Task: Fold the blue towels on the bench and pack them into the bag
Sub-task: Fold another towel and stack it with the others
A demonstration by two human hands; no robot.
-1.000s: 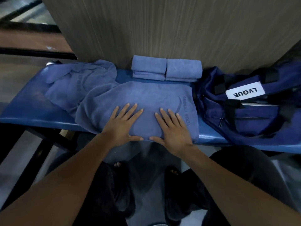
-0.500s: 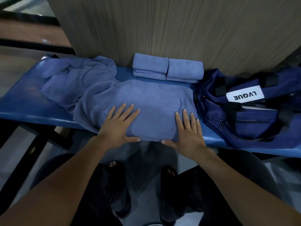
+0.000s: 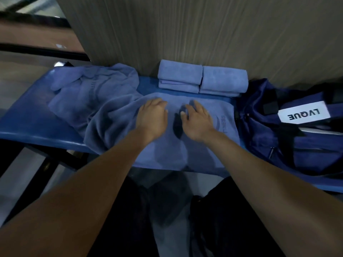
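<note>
1. Both hands lie on the spread blue towel in the middle of the tabletop, toward its far edge; the towel's near hem hangs over the front edge
2. The left hand has its fingers bent down onto the cloth, and the right hand looks the same; blur hides whether they pinch the fabric or only press it, so I cannot tell
3. To do this step well, I judge the hands should take the far edge evenly, keep the corners level, and draw the fold flat, smoothing out wrinkles so it matches the two folded towels at the back edge
4. A crumpled towel lies toward the left end, awaiting its turn
5. The bag sits at the right end, just beside the spread towel
6. Its white label reads "LVQUE", upside down from here; dark print on the spread towel, partly under the right wrist, is too blurred to read in full
</note>
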